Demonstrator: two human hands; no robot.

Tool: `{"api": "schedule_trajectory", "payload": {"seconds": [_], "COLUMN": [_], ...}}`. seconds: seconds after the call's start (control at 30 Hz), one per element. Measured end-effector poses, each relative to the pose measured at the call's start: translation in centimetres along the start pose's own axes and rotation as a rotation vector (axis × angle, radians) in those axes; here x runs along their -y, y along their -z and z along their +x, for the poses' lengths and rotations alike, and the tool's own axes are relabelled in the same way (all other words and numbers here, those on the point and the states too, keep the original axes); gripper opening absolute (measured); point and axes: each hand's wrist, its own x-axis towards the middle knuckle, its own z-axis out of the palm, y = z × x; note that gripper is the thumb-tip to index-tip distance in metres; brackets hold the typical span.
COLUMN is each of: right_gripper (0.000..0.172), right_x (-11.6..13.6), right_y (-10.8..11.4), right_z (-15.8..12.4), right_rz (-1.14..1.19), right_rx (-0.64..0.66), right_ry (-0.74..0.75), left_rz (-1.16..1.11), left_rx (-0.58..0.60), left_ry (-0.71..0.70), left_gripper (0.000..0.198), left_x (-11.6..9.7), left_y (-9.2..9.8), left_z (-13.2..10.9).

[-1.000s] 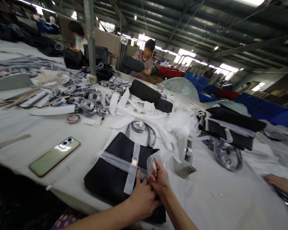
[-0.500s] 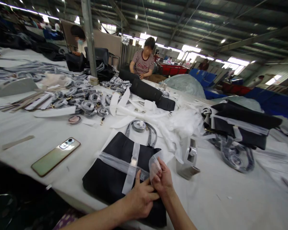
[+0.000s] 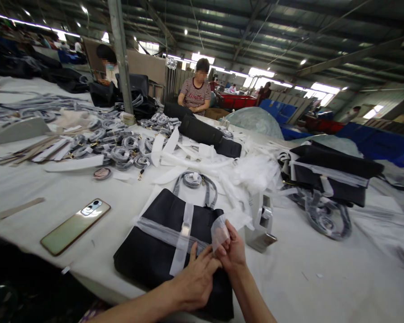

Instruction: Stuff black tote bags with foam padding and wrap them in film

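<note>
A black handbag (image 3: 148, 264) lies flat near the table's front edge, its wrapped handles (image 3: 211, 190) pointing away from me. A translucent film strip (image 3: 158, 230) runs across its front, and a pale vertical strip (image 3: 179, 253) crosses that at the metal clasp (image 3: 185, 229). My left hand (image 3: 195, 279) rests on the bag with fingers stretched out, its fingertips by the film. At the bag's right side, my right hand (image 3: 234, 251) is closed on the loose end of the translucent film (image 3: 218, 231), which stands up off the bag. Part of the bag is hidden under my hands and forearms.
A tape dispenser (image 3: 261, 224) stands right of the bag; a phone (image 3: 74, 228) lies left. Behind are wrapped straps (image 3: 121, 152) and white wrapping (image 3: 256, 168). More black bags (image 3: 336, 170) lie right. A person (image 3: 195, 92) works across the table. Something blurred enters at the right edge.
The whole view has shifted slightly. My left fingers have drawn back a little from under my right hand, which keeps hold of the film. A blurred shape has appeared at the right edge.
</note>
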Motion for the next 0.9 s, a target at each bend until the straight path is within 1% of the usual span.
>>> {"api": "schedule_trajectory", "payload": {"seconds": [0.1,0.17,0.2,0.23,0.27,0.37,0.4,0.43,0.5,0.57,0.67,0.77,0.9], "right_gripper": [0.050,0.050,0.050,0.049,0.048,0.045,0.044,0.044,0.045,0.047,0.052,0.053,0.052], "right_x": [-0.1,0.0,0.2,0.4,0.6,0.8,0.7,0.4,-0.4,-1.4,-2.7,-3.4,-3.8], "right_y": [-0.2,-0.5,-0.6,-0.8,-1.0,-1.5,-1.6,-1.6,-1.6,-1.3,-0.8,-0.2,0.3], "right_z": [-0.2,-0.3,-0.4,-0.5,-0.6,-0.8,-0.8,-0.7,-0.4,0.0,0.6,1.0,1.2], "right_rz": [0.085,0.102,0.092,0.070,0.041,-0.042,-0.065,-0.081,-0.102,-0.110,-0.124,-0.192,-0.247], "right_rx": [-0.015,-0.018,-0.019,-0.023,-0.036,-0.117,-0.149,-0.176,-0.213,-0.240,-0.265,-0.240,-0.197], "right_ry": [-0.004,0.008,0.015,0.020,0.026,0.032,0.030,0.027,0.023,0.012,-0.025,-0.018,-0.008], "left_rz": [-0.176,-0.239,-0.248,-0.236,-0.204,-0.051,-0.004,0.032,0.072,0.097,0.135,0.149,0.091], "left_rx": [-0.167,-0.267,-0.290,-0.282,-0.243,-0.019,0.034,0.062,0.074,0.075,0.083,0.075,-0.002], "left_ry": [0.056,0.094,0.105,0.103,0.088,-0.007,-0.035,-0.052,-0.074,-0.087,-0.093,-0.120,-0.200], "left_gripper": [0.040,0.035,0.034,0.036,0.039,0.054,0.059,0.062,0.068,0.067,0.052,0.043,0.028], "left_x": [0.6,0.9,1.0,1.0,0.9,0.7,0.6,0.5,0.5,0.6,0.9,1.5,2.6], "left_y": [-0.3,-0.3,-0.2,0.0,0.2,0.7,0.9,0.9,0.9,0.7,0.5,0.3,-0.3], "left_z": [0.0,0.0,0.1,0.2,0.2,0.2,0.2,0.1,-0.2,-0.6,-1.0,-1.1,-0.9]}}
